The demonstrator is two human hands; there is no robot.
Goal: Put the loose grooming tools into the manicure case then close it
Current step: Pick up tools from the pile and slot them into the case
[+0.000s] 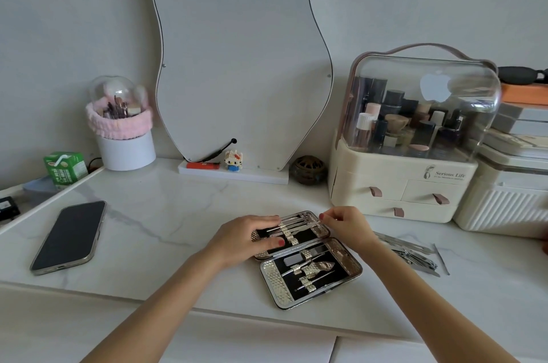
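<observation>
The manicure case (308, 258) lies open on the counter (178, 214), and the left hand (252, 236) rests with spread fingers on its far half. The right hand (345, 223) pinches a slim metal tool (299, 221) at that half's far right corner. The loose grooming tools (415, 255) lie just right of the case.

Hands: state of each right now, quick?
Left hand: open, fingers flat on the case.
Right hand: pinching a tool in the case.

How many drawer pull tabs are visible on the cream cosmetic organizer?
3. One pull tab is on the upper left drawer, one on the upper right drawer, and one on the lower drawer of the cosmetic organizer. None seems hidden.
</observation>
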